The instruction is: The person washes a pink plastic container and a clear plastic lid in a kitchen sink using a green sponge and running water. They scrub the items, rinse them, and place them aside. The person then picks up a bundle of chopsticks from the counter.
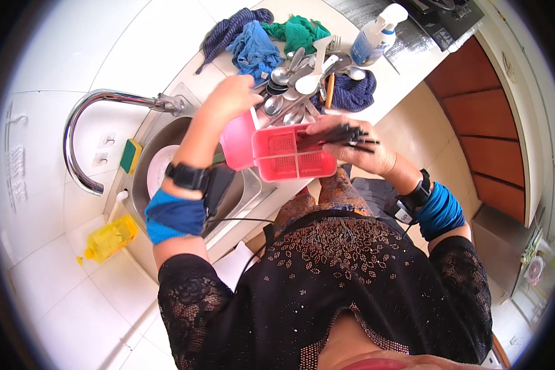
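My right hand (367, 143) grips a bunch of black chopsticks (340, 135) at the right edge of a pink cutlery caddy (270, 170). Their left ends reach over one of the caddy's mesh-bottomed compartments. Beside the caddy stands a plain pink container (239, 148), partly behind my left forearm. My left hand (236, 96) is by the near-left edge of a pile of spoons and other cutlery (289, 92). Its fingers are curled and blurred, and I cannot tell whether they hold anything. A white serving spoon (307, 84) lies on top of the pile.
A sink (141, 185) with a chrome faucet (120, 95) and a pink bowl (159, 169) is at left. Blue (255, 48) and green cloths (298, 33) and a white pump bottle (374, 39) sit behind the cutlery. A sponge (130, 156) and yellow bottle (111, 238) are far left.
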